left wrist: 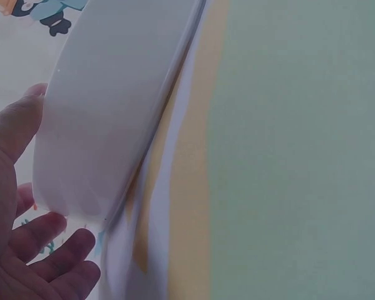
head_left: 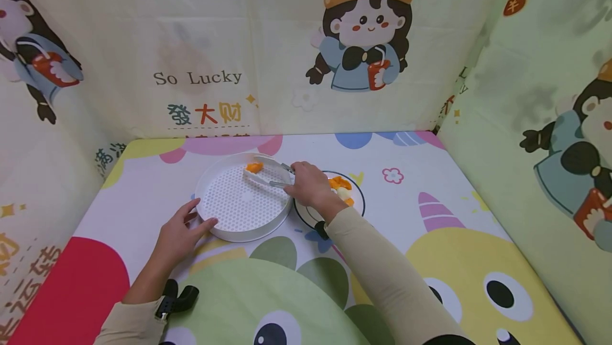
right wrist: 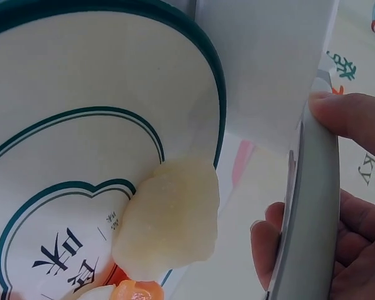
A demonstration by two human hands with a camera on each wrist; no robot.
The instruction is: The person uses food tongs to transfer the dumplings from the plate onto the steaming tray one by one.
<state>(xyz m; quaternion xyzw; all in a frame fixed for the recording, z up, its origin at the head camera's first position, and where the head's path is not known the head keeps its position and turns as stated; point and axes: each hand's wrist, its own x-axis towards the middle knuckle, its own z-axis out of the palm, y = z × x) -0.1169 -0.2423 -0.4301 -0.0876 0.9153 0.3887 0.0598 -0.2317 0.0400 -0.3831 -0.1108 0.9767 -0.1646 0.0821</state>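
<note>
My right hand (head_left: 311, 188) holds a pair of tongs (right wrist: 312, 206), its thumb on one arm and fingers on the other. The tongs reach over a round white tray (head_left: 234, 212) with a perforated floor, their tips on either side of a small orange piece of food (head_left: 254, 167). Thumb and fingers of my left hand (head_left: 179, 233) are spread against the tray's near-left rim; the left wrist view shows them touching its smooth outer wall (left wrist: 106, 112). Partly behind the right hand is a dark-rimmed plate (right wrist: 94, 56) with orange pieces (head_left: 340, 182) and pale pieces (right wrist: 169, 219).
A cloth with cartoon prints (head_left: 387, 201) covers the table. Printed cloth walls (head_left: 277, 58) stand at the back and both sides. The plate sits close beside the tray's right wall.
</note>
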